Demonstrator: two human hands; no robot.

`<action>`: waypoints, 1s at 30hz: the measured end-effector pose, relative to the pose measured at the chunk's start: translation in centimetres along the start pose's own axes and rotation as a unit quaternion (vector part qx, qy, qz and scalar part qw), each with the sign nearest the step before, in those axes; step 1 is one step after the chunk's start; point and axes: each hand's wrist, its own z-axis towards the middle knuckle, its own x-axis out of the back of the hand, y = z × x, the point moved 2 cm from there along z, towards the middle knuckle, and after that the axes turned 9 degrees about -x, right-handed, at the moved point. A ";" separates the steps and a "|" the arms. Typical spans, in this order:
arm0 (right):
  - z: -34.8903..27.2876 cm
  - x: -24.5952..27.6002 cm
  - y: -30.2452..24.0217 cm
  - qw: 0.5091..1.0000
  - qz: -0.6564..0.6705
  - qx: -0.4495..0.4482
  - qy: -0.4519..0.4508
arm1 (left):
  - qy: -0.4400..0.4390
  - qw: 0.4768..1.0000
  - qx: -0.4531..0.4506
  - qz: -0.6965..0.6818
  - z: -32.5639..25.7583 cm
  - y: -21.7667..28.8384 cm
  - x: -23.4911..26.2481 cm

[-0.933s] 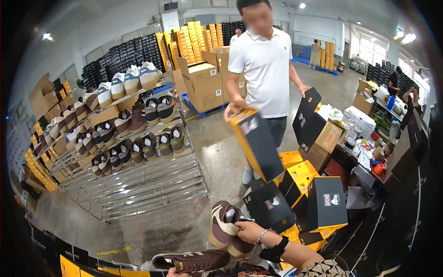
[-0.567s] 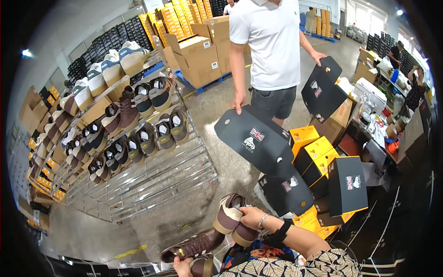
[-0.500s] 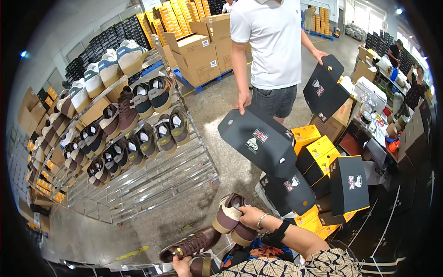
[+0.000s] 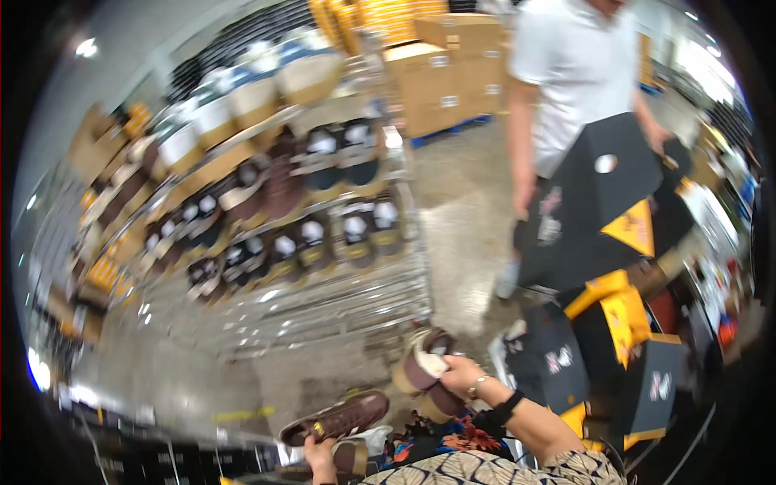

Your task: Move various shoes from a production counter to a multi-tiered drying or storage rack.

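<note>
At the lower middle, my left hand (image 4: 320, 454) is closed on a brown lace-up sneaker (image 4: 347, 414), its toe pointing up and to the right. Against that hand sits a second shoe (image 4: 351, 457), brown and tan, partly hidden at the lower edge. My right hand (image 4: 462, 375) grips a pair of brown sneakers (image 4: 422, 368) with cream heels by their openings, the two shoes pressed together. Motion blur softens the shoes' details.
A metal rack (image 4: 339, 303) of several sneakers stands to the left. Ahead on the right, a person in a white shirt (image 4: 566, 73) handles a black folded box (image 4: 582, 210). Black and yellow shoe boxes (image 4: 656, 380) pile up at right; large cartons (image 4: 424, 89) stand behind.
My view has swung left, so the rack and person sit further right. The person's black box pieces have been raised and brought closer together. Both my hands keep their shoes.
</note>
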 end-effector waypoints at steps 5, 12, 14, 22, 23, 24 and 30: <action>5.2 0.2 -1.6 0.993 0.003 0.102 -0.057 | 0.007 0.969 0.054 -0.240 -0.6 0.8 -0.8; 6.3 2.1 -5.1 0.969 -0.211 0.114 -0.067 | -0.192 0.974 0.039 -0.116 0.6 7.9 -13.0; 6.0 2.9 -5.3 0.960 -0.234 0.141 -0.054 | -0.203 0.974 0.037 -0.094 0.9 9.0 -14.6; 7.2 4.6 -3.5 0.954 -0.232 0.178 -0.073 | -0.154 0.985 0.044 -0.061 1.6 9.4 -14.3; 7.3 4.6 -3.3 0.952 -0.234 0.185 -0.071 | -0.142 0.987 0.045 -0.062 1.7 9.2 -13.9; 7.3 4.6 -3.1 0.949 -0.242 0.187 -0.073 | -0.129 0.988 0.048 -0.062 1.8 8.9 -13.5; 7.7 4.2 -2.9 0.947 -0.254 0.157 -0.117 | -0.071 0.993 0.069 -0.065 2.5 6.8 -11.6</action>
